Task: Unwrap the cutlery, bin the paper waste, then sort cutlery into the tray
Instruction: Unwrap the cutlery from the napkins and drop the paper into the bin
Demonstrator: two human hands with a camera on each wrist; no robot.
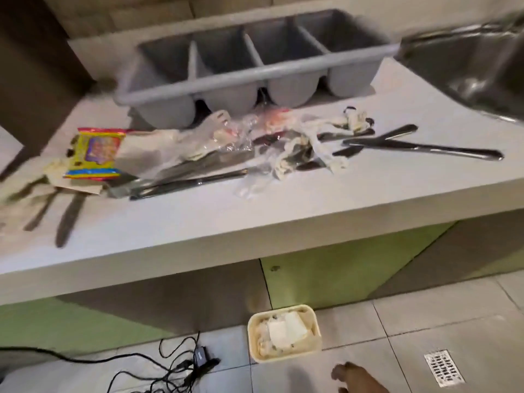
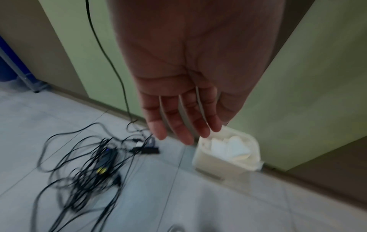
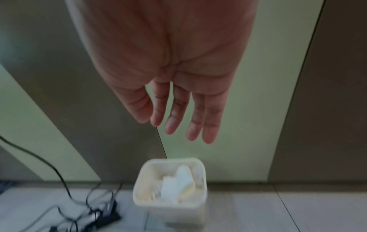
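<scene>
A grey four-compartment cutlery tray [image 1: 255,72] stands at the back of the white counter [image 1: 283,222]. In front of it lie bare knives [image 1: 425,148], plastic-wrapped cutlery [image 1: 184,171], crumpled paper wrappers [image 1: 312,146] and a colourful packet [image 1: 95,154]. A cream bin [image 1: 283,309] on the floor holds white paper [image 1: 286,329]. My right hand [image 3: 178,130] hangs above the bin [image 3: 139,188], fingers straight and holding nothing; it shows at the bottom of the head view [image 1: 354,375]. My left hand [image 2: 184,133] is also held flat and bare, just left of the bin [image 2: 256,146].
A steel sink [image 1: 467,66] is set in the counter at the right. Tangled black cables [image 1: 181,364] lie on the tiled floor left of the bin. A floor drain [image 1: 443,367] sits to the right. More knives [image 1: 68,219] lie at the counter's left end.
</scene>
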